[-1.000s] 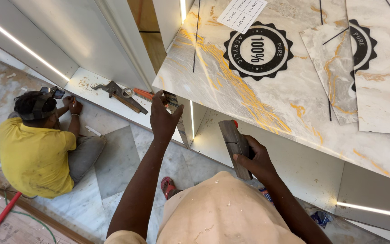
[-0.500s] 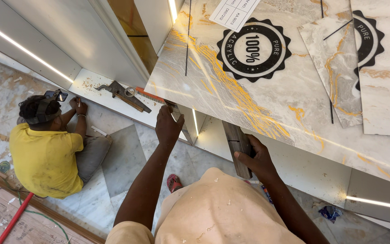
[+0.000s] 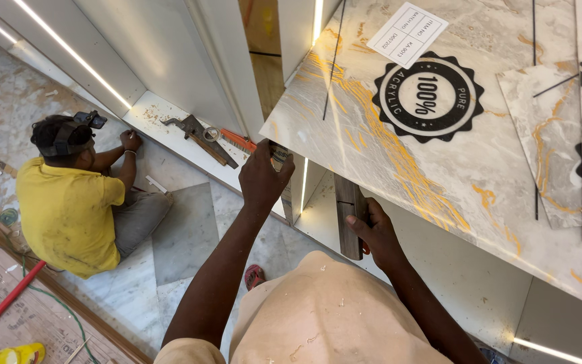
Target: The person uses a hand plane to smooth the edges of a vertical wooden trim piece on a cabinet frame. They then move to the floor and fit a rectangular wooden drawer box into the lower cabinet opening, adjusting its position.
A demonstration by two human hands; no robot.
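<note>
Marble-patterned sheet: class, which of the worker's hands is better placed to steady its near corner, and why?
Left. The left hand already grips the marble-patterned sheet at that corner, while the right hand is busy holding a dark block under the edge.

The left hand grips the corner of the marble sheet; the right hand holds a dark block against its edge; below, a person in yellow shirt sits on the floor.

Beyond my two hands, two marble-patterned sheets; left of them, one person in yellow sitting.
</note>
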